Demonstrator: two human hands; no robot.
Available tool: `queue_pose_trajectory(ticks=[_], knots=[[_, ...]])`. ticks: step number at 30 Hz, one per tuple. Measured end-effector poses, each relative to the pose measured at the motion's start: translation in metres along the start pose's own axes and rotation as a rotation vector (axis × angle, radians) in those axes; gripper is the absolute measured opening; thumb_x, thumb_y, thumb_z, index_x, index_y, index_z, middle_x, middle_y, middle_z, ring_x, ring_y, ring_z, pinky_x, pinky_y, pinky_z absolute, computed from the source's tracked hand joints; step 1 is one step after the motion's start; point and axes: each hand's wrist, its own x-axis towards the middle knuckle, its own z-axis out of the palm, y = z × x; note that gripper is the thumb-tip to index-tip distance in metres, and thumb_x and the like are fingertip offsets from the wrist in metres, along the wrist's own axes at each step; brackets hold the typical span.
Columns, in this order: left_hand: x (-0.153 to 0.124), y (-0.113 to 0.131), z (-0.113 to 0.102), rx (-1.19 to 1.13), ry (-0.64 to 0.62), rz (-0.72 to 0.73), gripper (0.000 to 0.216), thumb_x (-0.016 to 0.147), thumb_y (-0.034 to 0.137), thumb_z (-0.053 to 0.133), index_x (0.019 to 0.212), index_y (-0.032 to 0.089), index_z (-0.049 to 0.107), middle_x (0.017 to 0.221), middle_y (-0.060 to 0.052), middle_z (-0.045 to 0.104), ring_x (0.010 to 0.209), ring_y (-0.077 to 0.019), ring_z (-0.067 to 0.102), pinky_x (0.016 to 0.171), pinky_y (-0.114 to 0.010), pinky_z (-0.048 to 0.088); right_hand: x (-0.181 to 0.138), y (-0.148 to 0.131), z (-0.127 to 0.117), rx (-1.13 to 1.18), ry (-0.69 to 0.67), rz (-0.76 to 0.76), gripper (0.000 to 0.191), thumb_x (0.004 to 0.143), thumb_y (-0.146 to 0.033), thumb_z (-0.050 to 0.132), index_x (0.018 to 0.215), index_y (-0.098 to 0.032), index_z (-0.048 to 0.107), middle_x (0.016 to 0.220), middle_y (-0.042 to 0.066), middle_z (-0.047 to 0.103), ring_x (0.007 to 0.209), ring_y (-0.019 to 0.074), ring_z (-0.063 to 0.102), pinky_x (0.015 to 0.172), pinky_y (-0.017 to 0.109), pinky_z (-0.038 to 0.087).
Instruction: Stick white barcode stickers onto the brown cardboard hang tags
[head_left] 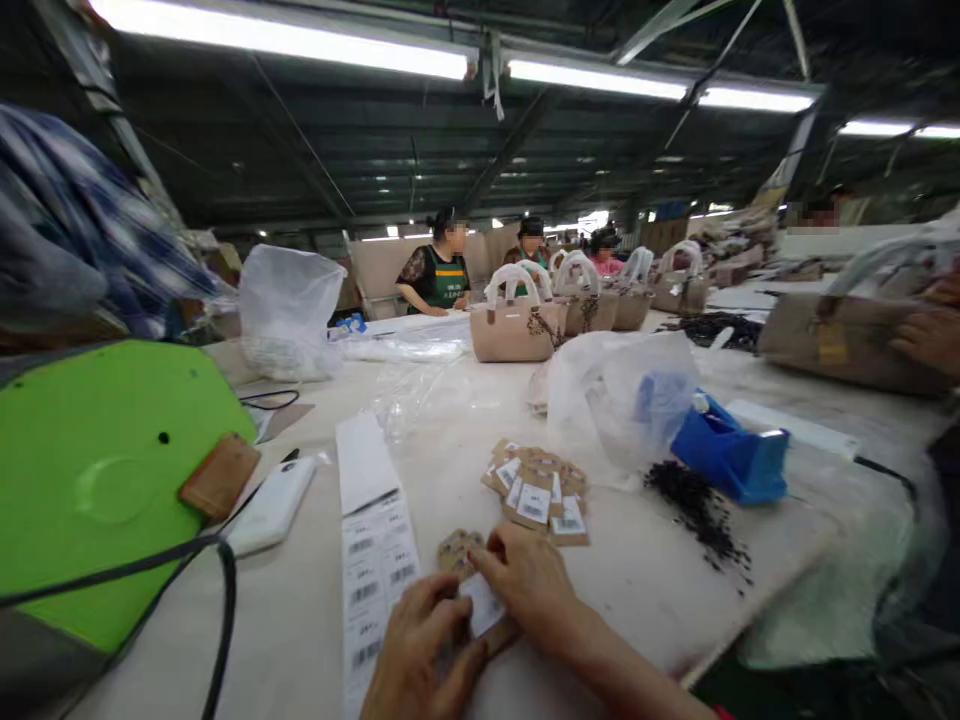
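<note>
Low in the head view, my left hand (420, 650) and my right hand (529, 585) meet over a brown card tag (459, 552) with a white barcode sticker (481, 605) on it. Both hands press on this tag and sticker on the white table (300, 620). A long strip of barcode labels (375, 555) lies just left of my left hand. A pile of brown tags with stickers (538, 492) sits just beyond my right hand.
A green round device (97, 480) with a black cable, a brown pad (219, 476) and a white phone (271, 505) lie at left. Clear plastic bags (615, 400), a blue bag (731, 455), black strings (701, 515). Beige handbags (514, 325) and other workers stand farther back; another person's hands hold a bag at right.
</note>
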Motion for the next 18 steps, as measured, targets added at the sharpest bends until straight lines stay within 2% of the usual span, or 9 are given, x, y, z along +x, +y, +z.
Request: queue_pose_trajectory(ticks=[3,6,10,14,18], knots=[[0.001,-0.003,-0.003,0.032,-0.069,-0.016,0.022,0.083,0.035,0.060,0.101,0.025,0.066,0.115,-0.011,0.064,0.106,-0.0266,0.063,0.088,-0.044,0.055,0.010,-0.003,0.000,0.006,-0.008,0.046,0.013,0.077,-0.026,0.064,0.080,-0.014,0.070,0.082,0.009,0.071,0.080,0.0206,0.063,0.065,0.028,0.037],[0.001,-0.003,-0.004,0.054,-0.080,-0.081,0.031,0.080,0.031,0.061,0.110,0.022,0.062,0.123,-0.013,0.060,0.114,-0.0283,0.059,0.092,-0.047,0.053,0.017,-0.002,0.001,0.026,-0.043,0.074,0.010,0.075,-0.025,0.068,0.075,-0.015,0.068,0.078,0.005,0.070,0.078,0.0187,0.063,0.065,0.028,0.040],[0.003,0.002,-0.005,0.043,-0.070,-0.121,0.041,0.076,0.027,0.062,0.115,0.015,0.058,0.125,-0.016,0.060,0.115,-0.0306,0.058,0.093,-0.050,0.052,0.020,0.006,0.002,0.068,-0.121,0.065,0.016,0.083,-0.029,0.066,0.077,-0.014,0.064,0.075,-0.001,0.065,0.074,0.0141,0.062,0.070,0.030,0.049],[0.007,0.008,-0.007,0.049,-0.049,-0.090,0.037,0.075,0.030,0.063,0.109,0.016,0.064,0.116,-0.016,0.066,0.105,-0.0324,0.064,0.086,-0.054,0.055,0.022,0.013,0.003,0.115,-0.172,0.037,0.019,0.088,-0.031,0.061,0.081,-0.013,0.063,0.079,-0.001,0.064,0.075,0.0133,0.062,0.070,0.030,0.052],[0.008,0.007,-0.007,0.066,-0.018,-0.059,0.038,0.075,0.032,0.063,0.110,0.017,0.066,0.115,-0.015,0.067,0.103,-0.0321,0.065,0.084,-0.052,0.056,0.023,0.017,0.003,0.160,-0.184,0.009,0.019,0.088,-0.030,0.061,0.080,-0.013,0.063,0.079,-0.001,0.065,0.074,0.0131,0.063,0.069,0.030,0.052]])
